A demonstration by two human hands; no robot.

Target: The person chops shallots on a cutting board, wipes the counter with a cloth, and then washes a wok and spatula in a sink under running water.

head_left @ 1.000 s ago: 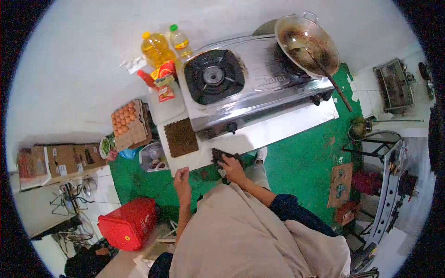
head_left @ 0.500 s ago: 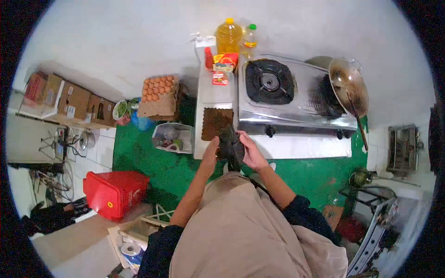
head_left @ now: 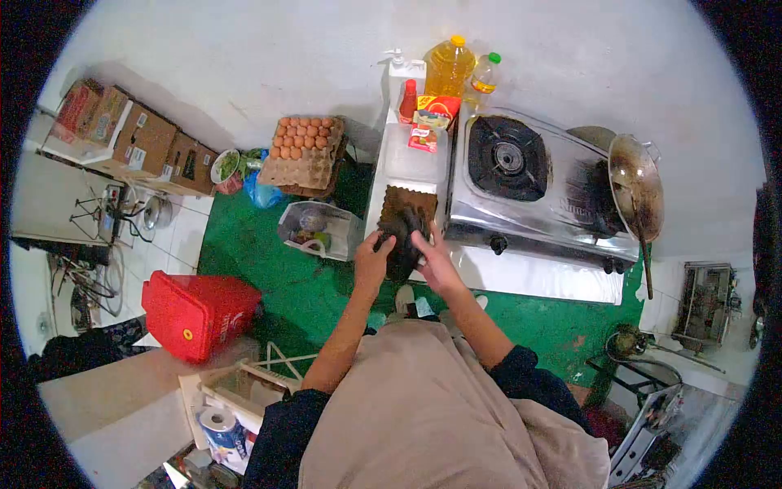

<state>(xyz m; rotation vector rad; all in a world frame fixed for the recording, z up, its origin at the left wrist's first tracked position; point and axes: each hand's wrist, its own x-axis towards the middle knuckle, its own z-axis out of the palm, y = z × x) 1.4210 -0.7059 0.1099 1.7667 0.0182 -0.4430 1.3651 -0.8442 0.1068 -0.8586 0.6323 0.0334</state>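
Note:
Both my hands hold a dark crumpled cloth (head_left: 402,241) at the near edge of the white counter (head_left: 533,277). My left hand (head_left: 372,259) grips its left side and my right hand (head_left: 432,262) grips its right side. The cloth hangs just in front of a brown square mat (head_left: 409,201) on the counter. To the right stands a steel two-burner gas stove (head_left: 529,183) with a wok (head_left: 636,186) and a spatula on its right burner.
Oil bottles (head_left: 449,67), a sauce bottle and packets stand at the counter's far end. An egg tray (head_left: 302,149), a plastic bag (head_left: 318,230), cardboard boxes (head_left: 138,143) and a red bin (head_left: 195,313) sit on the left. The floor is green.
One second ago only my right hand pressed the cloth on the counter edge. My left hand has come up and taken it too. The view has swung right.

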